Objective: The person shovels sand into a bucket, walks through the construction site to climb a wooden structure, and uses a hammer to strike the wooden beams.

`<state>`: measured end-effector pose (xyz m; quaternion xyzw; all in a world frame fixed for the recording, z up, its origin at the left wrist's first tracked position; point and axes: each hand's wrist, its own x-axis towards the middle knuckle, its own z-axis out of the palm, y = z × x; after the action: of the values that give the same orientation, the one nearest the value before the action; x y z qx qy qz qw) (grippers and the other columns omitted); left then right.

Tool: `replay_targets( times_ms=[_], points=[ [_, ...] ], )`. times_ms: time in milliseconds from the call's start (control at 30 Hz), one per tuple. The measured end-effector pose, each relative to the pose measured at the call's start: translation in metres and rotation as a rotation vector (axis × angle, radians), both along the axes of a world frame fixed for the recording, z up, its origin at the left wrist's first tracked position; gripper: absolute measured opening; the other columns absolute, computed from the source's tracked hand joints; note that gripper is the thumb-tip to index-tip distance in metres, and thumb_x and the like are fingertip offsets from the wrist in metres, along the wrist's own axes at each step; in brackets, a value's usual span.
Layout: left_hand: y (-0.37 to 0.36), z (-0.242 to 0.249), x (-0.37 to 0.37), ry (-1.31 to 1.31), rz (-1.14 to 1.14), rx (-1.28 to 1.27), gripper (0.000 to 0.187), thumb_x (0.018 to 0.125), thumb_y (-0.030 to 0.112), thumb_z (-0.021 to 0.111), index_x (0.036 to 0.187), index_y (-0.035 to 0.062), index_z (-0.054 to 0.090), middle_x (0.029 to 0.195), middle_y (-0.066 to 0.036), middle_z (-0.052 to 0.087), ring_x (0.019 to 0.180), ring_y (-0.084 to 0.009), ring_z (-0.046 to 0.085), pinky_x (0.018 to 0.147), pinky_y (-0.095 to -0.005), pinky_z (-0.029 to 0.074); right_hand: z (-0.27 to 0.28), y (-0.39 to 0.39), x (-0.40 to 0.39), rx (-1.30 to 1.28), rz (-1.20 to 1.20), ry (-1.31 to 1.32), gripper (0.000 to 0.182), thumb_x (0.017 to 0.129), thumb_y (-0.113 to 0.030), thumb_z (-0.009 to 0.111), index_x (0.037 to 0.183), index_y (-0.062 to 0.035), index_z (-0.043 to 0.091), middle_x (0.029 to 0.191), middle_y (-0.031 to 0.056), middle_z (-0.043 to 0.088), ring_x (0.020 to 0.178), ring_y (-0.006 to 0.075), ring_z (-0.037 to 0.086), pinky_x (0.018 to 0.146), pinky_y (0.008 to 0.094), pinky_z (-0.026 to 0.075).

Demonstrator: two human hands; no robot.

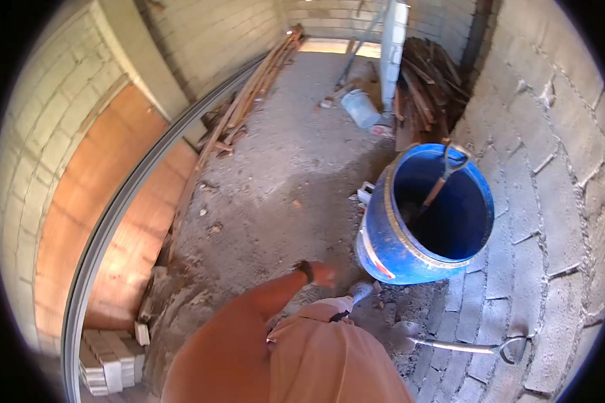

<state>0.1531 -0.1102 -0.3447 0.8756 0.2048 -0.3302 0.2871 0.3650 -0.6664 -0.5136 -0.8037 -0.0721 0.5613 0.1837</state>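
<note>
Left of the big blue plastic barrel [423,215], the left hand [323,274] hangs empty, grip loosely curled; the right hand is hidden. A wooden-handled tool [439,185] stands inside the barrel, and below it a metal shovel [450,345] lies on the floor. Approach seems underway; reaching comes next.

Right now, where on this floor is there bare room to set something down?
The widest free patch is the dirt floor between the planks along the left wall and the blue barrel. It is crowded by the right wall, around the shovel, and at the far timber pile and bucket.
</note>
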Motion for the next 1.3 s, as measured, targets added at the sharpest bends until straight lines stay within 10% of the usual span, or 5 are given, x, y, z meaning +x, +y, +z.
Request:
replay_targets(
  times_ms=[267,867,1067,1133,1300],
  points=[
    [-0.04,-0.07,-0.347,0.088,1.209,0.198,0.054,0.086,0.057,0.073,0.111,0.0093,0.077,0.111,-0.019,0.076,0.106,-0.0382,0.071,0.093,-0.0501,0.054,0.041,0.062,0.058,0.177,-0.289,0.093,0.042,0.093,-0.036,0.065,0.127,-0.0122,0.057,0.112,0.0106,0.064,0.092,0.0291,0.064,0.077,0.0466,0.052],
    [0.206,-0.114,-0.444,-0.265,1.008,-0.078,0.05,0.091,0.048,0.071,0.112,0.003,0.073,0.108,-0.022,0.075,0.106,-0.0398,0.07,0.092,-0.0494,0.054,0.152,0.297,-0.136,0.085,-0.12,-0.009,0.04,0.101,-0.031,0.067,0.135,-0.0105,0.06,0.118,0.0092,0.073,0.086,0.0217,0.072,0.071,0.0344,0.056],
    [0.291,-0.158,-0.41,-0.115,0.689,0.008,0.043,0.095,0.04,0.068,0.104,-0.0024,0.069,0.1,-0.023,0.073,0.086,-0.041,0.071,0.079,-0.0525,0.054,0.122,0.113,-0.225,0.298,-0.438,-0.311,0.026,0.097,-0.019,0.069,0.121,-0.0101,0.066,0.089,0.0021,0.07,0.066,0.0136,0.066,0.051,0.028,0.048],
    [0.282,-0.164,-0.378,-0.245,0.908,-0.367,0.024,0.098,0.028,0.067,0.092,0.0054,0.069,0.068,-0.003,0.062,0.061,-0.0176,0.06,0.054,-0.0348,0.05,0.13,0.08,-0.266,0.257,-1.161,-0.222,0.014,0.098,-0.021,0.064,0.106,-0.0105,0.068,0.079,0.0028,0.067,0.06,0.0153,0.064,0.048,0.0294,0.046],
    [0.254,-0.149,-0.236,-0.459,-0.688,-0.071,0.013,0.095,0.019,0.063,0.096,0.0072,0.07,0.073,-0.003,0.064,0.067,-0.0118,0.06,0.06,-0.0289,0.05,0.123,0.027,-0.377,0.173,-1.582,-0.353,0.027,0.093,-0.036,0.067,0.088,-0.0101,0.07,0.069,0.0033,0.065,0.057,0.0171,0.064,0.049,0.0331,0.05]
  ],
)
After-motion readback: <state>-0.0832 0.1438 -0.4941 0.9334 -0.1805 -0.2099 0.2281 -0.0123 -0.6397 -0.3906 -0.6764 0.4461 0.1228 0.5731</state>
